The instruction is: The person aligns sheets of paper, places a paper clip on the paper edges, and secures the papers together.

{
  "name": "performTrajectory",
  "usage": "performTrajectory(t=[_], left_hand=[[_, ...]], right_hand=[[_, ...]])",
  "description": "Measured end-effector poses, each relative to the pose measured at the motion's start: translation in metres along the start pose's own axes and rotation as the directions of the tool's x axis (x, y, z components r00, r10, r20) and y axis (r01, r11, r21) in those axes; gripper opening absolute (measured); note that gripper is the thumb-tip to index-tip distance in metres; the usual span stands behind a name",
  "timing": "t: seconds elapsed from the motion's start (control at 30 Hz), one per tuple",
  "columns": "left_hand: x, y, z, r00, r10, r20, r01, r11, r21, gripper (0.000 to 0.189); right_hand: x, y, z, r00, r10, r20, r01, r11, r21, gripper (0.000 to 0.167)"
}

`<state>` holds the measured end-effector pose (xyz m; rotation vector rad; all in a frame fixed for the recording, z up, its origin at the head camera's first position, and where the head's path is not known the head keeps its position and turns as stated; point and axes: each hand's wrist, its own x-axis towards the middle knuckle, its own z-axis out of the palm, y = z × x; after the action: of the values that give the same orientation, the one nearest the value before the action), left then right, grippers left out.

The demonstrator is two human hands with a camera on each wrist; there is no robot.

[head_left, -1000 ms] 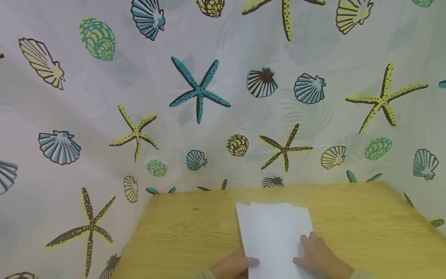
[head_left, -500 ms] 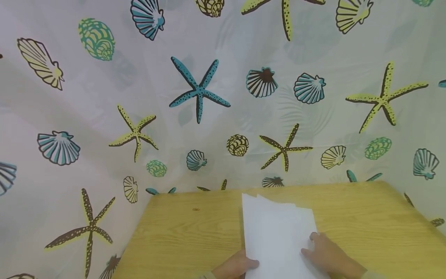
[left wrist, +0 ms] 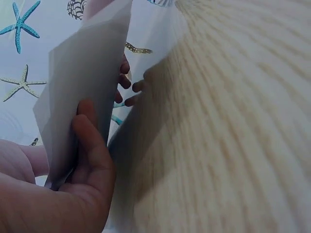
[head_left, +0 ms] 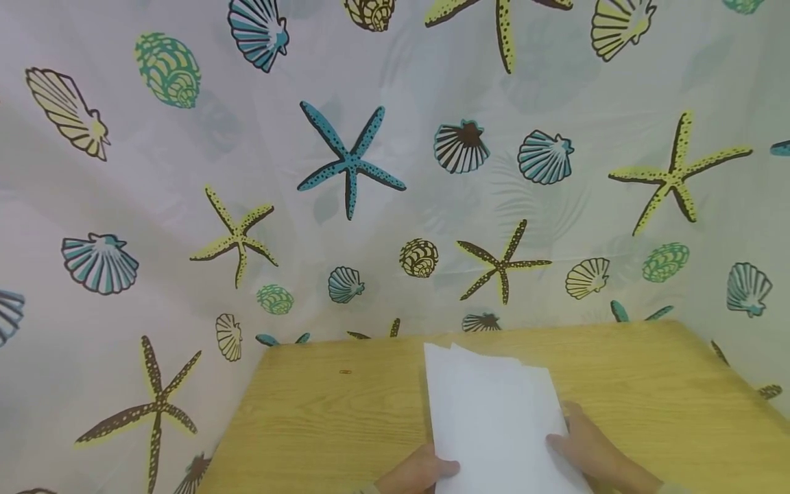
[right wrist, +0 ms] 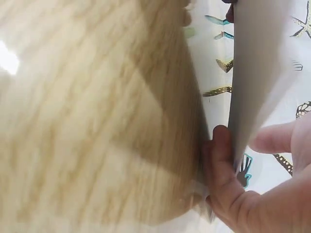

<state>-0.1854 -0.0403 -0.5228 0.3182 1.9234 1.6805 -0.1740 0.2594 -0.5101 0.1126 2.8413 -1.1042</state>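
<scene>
Several sheets of white paper (head_left: 487,412) are held in a loosely fanned stack, their top corners out of line. My left hand (head_left: 422,468) grips the stack's left edge, thumb on top. In the left wrist view its fingers (left wrist: 92,141) lie against the underside, and the sheets stand tilted above the table. On the right edge, my right hand (head_left: 586,446) pinches the paper; the right wrist view has its thumb (right wrist: 274,139) on one face and fingers (right wrist: 221,165) on the other. The lower end of the stack runs out of the head view.
A wood-grain table (head_left: 321,425) lies below the hands. On its far left part is a small reddish paper clip (head_left: 345,372). A white curtain (head_left: 395,103) printed with shells and starfish hangs behind the table and along both sides.
The stack has risen and shifted slightly right, its top edge fanning at a different slant. My right hand has moved right and now pinches nearer the edge, while the left hand keeps its grip.
</scene>
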Motion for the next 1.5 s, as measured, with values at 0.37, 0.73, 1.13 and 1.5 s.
performTrajectory(t=[0.37,0.73,1.13,1.5], left_hand=[[0.001,-0.003,0.002,1.000,0.030,-0.001,-0.030,0.997,-0.069,0.037],[0.001,-0.004,0.000,0.999,0.015,-0.039,-0.016,1.000,-0.019,0.046],[0.000,-0.002,-0.001,0.999,0.027,-0.030,-0.026,1.000,0.012,0.041],[0.002,0.000,0.000,0.999,0.014,-0.043,-0.016,0.999,-0.051,0.045]], right_hand=[[0.006,0.005,0.005,0.978,0.164,0.126,-0.199,0.917,0.346,0.069],[0.001,0.001,0.010,0.965,0.166,0.202,-0.256,0.757,0.601,0.051],[0.004,-0.004,0.010,0.971,0.152,0.184,-0.225,0.841,0.492,0.058],[0.007,-0.010,0.002,0.981,0.120,0.151,-0.177,0.872,0.457,0.065]])
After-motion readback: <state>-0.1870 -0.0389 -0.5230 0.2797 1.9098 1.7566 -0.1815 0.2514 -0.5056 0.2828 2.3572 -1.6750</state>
